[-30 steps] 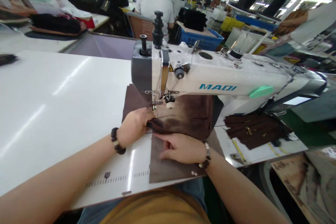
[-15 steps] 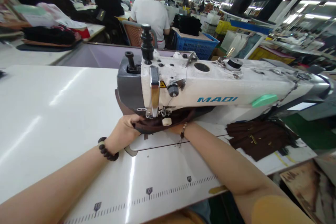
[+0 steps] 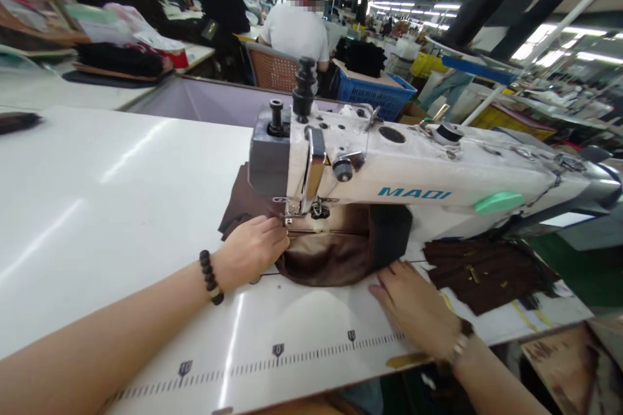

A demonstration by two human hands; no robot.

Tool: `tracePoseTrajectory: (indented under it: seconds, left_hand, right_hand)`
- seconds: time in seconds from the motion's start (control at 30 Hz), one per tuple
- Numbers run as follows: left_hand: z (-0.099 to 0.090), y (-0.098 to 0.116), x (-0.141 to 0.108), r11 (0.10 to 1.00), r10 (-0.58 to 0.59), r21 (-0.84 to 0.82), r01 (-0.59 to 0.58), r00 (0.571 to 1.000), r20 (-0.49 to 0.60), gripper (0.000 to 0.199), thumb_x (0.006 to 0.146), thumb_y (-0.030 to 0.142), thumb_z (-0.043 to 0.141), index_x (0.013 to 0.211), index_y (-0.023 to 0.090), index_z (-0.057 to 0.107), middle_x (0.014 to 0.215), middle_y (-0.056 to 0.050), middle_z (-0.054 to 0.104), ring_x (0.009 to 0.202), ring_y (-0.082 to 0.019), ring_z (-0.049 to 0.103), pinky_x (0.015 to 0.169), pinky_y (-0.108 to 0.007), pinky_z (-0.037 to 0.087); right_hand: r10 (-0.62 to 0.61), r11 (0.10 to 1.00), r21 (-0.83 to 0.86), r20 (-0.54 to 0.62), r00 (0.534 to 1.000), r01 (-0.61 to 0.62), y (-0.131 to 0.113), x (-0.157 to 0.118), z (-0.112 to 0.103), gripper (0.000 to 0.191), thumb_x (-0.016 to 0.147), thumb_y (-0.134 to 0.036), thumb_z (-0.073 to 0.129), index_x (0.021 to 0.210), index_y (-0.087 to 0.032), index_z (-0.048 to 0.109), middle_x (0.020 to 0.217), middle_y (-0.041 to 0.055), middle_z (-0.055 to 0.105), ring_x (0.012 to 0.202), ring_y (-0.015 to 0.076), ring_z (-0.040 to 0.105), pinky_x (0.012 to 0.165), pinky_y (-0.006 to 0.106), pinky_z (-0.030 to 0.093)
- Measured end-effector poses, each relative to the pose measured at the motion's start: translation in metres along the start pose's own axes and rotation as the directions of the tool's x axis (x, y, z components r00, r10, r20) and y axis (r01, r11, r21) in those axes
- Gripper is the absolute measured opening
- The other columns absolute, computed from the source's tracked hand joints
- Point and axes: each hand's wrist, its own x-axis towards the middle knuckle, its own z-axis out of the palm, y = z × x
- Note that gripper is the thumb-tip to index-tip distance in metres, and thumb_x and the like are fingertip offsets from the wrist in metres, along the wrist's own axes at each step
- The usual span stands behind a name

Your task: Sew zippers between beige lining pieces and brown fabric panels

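Note:
A brown fabric piece with a shiny lining and a dark panel at its right lies under the needle area of a white sewing machine. My left hand is closed on the fabric's left part, just beside the presser foot; its fingertips are partly hidden. On the right, my right hand rests on the white table, thumb apart from the fingers. Its fingertips are at the fabric's lower right edge. The needle itself is too small to make out.
A stack of brown pieces with zipper pulls lies right of my right hand. Thread cones stand at the back right. Beyond the machine, a person in white sits near a blue crate. A dark object lies far left.
My right hand has come out from under the fabric and moved right onto the table. The fabric has opened out flatter, showing its lining. My left hand stays on it; the view has shifted slightly.

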Motion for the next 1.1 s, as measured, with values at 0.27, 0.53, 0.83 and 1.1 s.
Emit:
tracePoseTrajectory:
  seconds: [0.27,0.53,0.83,1.1]
  left_hand:
    - [0.005,0.001,0.01,0.997,-0.059,0.043,0.056,0.996,0.071,0.02,0.091,0.013,0.042,0.082,0.013,0.06,0.082,-0.008,0.063,0.081,-0.021,0.054,0.073,-0.033,0.043]
    - [-0.035,0.012,-0.002,0.98,-0.121,-0.118,0.159,0.954,0.274,0.033,0.077,0.035,0.067,0.102,0.015,0.06,0.102,-0.011,0.064,0.092,-0.025,0.06,0.08,-0.034,0.044]
    - [-0.038,-0.004,0.0,0.9,-0.12,-0.364,0.239,0.94,0.321,0.032,0.094,0.041,0.041,0.103,0.018,0.061,0.098,-0.006,0.065,0.087,-0.019,0.063,0.08,-0.027,0.045]
    - [-0.002,0.016,-0.012,0.959,-0.276,-0.026,0.281,0.953,0.128,0.053,0.078,0.048,0.062,0.109,0.006,0.056,0.108,-0.015,0.057,0.1,-0.027,0.053,0.091,-0.038,0.043]
  right_hand:
    - [-0.262,0.937,0.175,-0.217,0.94,0.302,-0.06,0.044,-0.024,0.025,0.093,-0.018,0.039,0.1,-0.013,0.062,0.099,0.007,0.062,0.095,0.0163,0.056,0.085,0.028,0.043]
    - [-0.219,0.975,-0.068,-0.116,0.969,0.213,-0.082,0.066,0.019,0.037,0.093,-0.017,0.035,0.128,-0.009,0.044,0.13,0.0156,0.047,0.122,0.0259,0.041,0.104,0.057,0.026]
    - [-0.142,0.987,0.066,-0.104,0.984,0.149,-0.079,0.061,0.029,0.046,0.093,-0.035,0.042,0.136,-0.018,0.036,0.141,0.011,0.036,0.132,0.0239,0.029,0.105,0.061,0.023]
    - [-0.203,0.974,0.078,-0.13,0.97,0.214,-0.066,0.067,0.035,0.043,0.092,-0.036,0.044,0.133,-0.024,0.04,0.139,0.0092,0.039,0.132,0.0242,0.029,0.103,0.065,0.021]
